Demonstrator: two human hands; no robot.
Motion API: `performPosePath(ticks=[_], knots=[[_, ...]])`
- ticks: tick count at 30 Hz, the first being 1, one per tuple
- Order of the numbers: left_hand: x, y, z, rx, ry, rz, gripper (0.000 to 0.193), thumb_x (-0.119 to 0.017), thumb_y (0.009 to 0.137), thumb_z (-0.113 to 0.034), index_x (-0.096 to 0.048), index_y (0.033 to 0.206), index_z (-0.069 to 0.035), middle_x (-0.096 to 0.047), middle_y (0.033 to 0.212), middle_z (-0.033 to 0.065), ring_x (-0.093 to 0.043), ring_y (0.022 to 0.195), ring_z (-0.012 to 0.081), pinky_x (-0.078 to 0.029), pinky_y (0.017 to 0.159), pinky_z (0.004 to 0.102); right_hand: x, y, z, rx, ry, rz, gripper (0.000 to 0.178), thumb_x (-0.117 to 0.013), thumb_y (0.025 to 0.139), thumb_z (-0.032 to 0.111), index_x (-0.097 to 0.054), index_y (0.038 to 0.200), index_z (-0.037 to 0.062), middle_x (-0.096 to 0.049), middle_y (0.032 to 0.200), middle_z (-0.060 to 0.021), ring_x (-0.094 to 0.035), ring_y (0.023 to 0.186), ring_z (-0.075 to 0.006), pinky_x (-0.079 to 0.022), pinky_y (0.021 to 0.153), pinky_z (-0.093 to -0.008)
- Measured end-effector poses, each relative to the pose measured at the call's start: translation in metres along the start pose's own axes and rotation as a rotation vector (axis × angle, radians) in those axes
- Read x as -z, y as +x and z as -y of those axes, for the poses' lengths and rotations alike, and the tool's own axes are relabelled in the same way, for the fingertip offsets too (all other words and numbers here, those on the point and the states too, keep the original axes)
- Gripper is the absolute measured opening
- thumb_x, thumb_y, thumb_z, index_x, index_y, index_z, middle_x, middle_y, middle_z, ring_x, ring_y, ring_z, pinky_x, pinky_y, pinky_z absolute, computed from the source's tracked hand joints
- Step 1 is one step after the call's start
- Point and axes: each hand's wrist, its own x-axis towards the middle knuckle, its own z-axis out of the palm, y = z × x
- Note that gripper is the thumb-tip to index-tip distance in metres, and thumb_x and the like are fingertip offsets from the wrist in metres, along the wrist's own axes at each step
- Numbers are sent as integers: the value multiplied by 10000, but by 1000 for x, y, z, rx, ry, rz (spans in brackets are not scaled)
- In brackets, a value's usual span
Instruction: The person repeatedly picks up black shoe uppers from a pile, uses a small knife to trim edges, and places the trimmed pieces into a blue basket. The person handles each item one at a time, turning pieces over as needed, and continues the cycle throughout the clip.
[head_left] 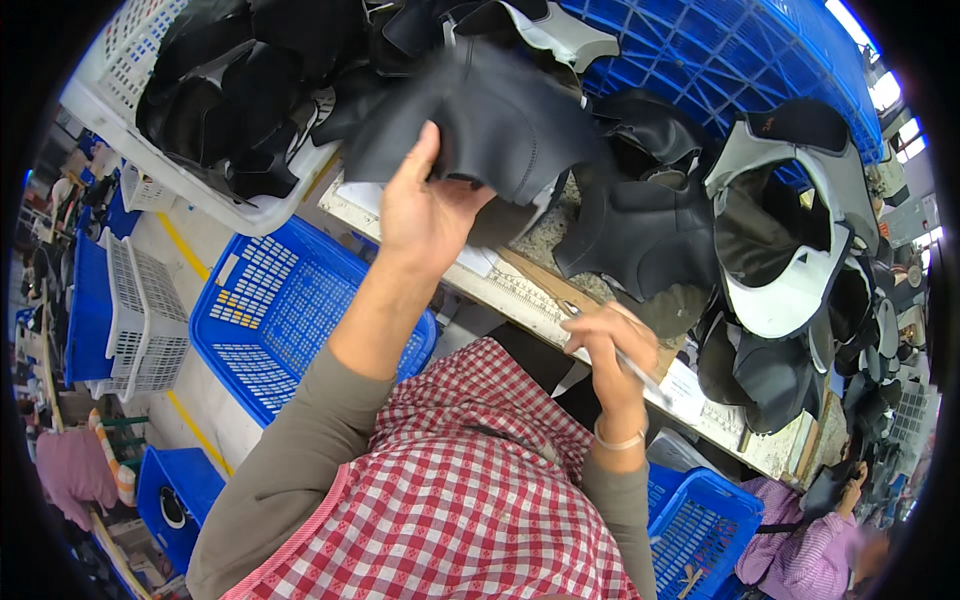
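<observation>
The left hand (428, 215) grips a curved, stitched, black leather-like piece (495, 125) (blurred here) above the white-edged surface (512, 303); the right hand (612, 350) clasps a slim silvery tool (640, 372), which might scratch the piece if swung close.

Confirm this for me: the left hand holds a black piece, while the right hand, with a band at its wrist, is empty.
Not quite: the right hand is not empty. The head view shows it holding a slim tool. The rest stands: the left hand holds a black piece, and a band circles the right wrist.
</observation>
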Motion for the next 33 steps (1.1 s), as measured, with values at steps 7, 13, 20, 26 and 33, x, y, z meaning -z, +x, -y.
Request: performPosePath(ticks=[7, 13, 20, 26, 33], knots=[[-80, 52, 18, 40, -264, 373, 441, -552, 1051, -396, -561, 1350, -72, -642, 1330, 147, -599, 1248, 357, -410, 1134, 565, 22, 29, 61, 396, -277, -177, 370, -661, 995, 424, -631, 1169, 99, -785, 984, -84, -680, 873, -260, -505, 905, -375], [-53, 143, 94, 514, 494, -74, 543, -519, 1067, -386, -419, 1409, 25, -554, 1293, 304, -603, 1168, 450, -520, 972, 655, 10, 78, 15, 306, -528, -180, 371, -754, 886, 129, -643, 1233, 57, -718, 1250, -111, -575, 1281, -366, -412, 1088, -441], [91, 97, 10, -140, 1412, -26, 173, -726, 907, -178, -751, 924, -8, -756, 841, 93, -712, 727, 142, -575, 628, 302, 5, 88, -51, 58, -685, -71, 339, -743, 922, 206, -610, 1217, 107, -577, 1494, -129, -444, 1440, -391, -324, 1165, -481], [205, 165, -165, -784, 1648, -618, 430, -793, 853, -184, -654, 1194, 38, -685, 1224, 225, -658, 1144, 355, -513, 1010, 434, -12, 66, -43, 107, -594, -213, 203, -704, 948, 111, -635, 1130, 57, -676, 1351, -194, -493, 1402, -364, -353, 1139, -433], [217, 196, -148, -112, 1801, -600, 636, -873, 791, -220, -594, 1267, 97, -676, 1245, 251, -670, 1148, 350, -516, 1015, 385, -38, 49, -29, 59, -495, -185, 174, -697, 918, 31, -658, 1087, 40, -699, 1291, -225, -523, 1378, -371, -377, 1145, -439]])
